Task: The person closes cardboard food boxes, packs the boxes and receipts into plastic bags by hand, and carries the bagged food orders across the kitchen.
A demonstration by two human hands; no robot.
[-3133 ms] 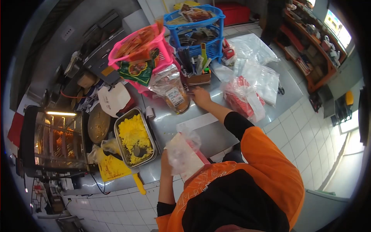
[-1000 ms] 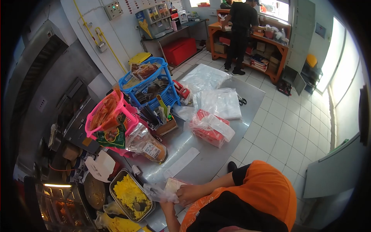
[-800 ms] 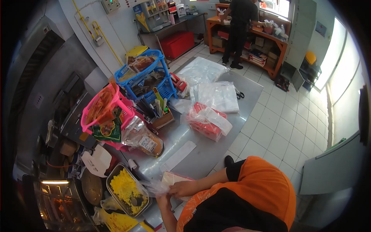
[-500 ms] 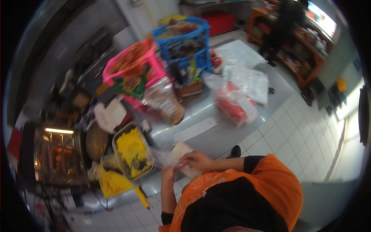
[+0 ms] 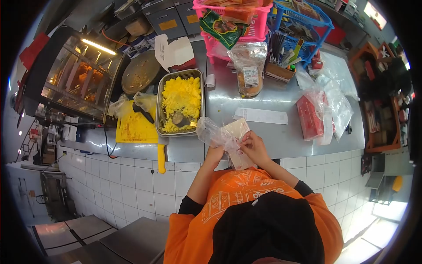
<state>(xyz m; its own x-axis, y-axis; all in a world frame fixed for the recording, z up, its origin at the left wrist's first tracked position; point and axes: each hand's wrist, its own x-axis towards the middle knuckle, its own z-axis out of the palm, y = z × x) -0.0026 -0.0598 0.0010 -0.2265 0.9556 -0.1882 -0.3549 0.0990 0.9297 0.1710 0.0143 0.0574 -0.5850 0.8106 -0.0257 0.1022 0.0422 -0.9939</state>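
My left hand (image 5: 214, 155) is closed on a crumpled clear plastic bag (image 5: 210, 130) at the table's front edge; its fingertips are partly hidden by the plastic. My right hand (image 5: 256, 148) pinches the same plastic from the other side, with bent fingers. A flat, pale piece of card or paper (image 5: 236, 127) lies between and under both hands, reaching toward my orange shirt. To the left of the bag stands a metal tray (image 5: 202, 94) of yellow, crumbly food (image 5: 181, 97), with a scoop or cup sunk in it.
A yellow cutting board (image 5: 132, 127) and a yellow-handled knife (image 5: 161, 160) lie left, the handle overhanging the edge. Beyond are a packaged loaf (image 5: 249, 72), a paper strip (image 5: 261, 115), a pink basket (image 5: 259, 31) and a red packet (image 5: 309, 116). A lit food warmer (image 5: 79, 81) stands far left.
My view has turned and levelled, so the table things sit differently in the picture. Both hands stay at the plastic and the pale card, with the right fingers slightly shifted.
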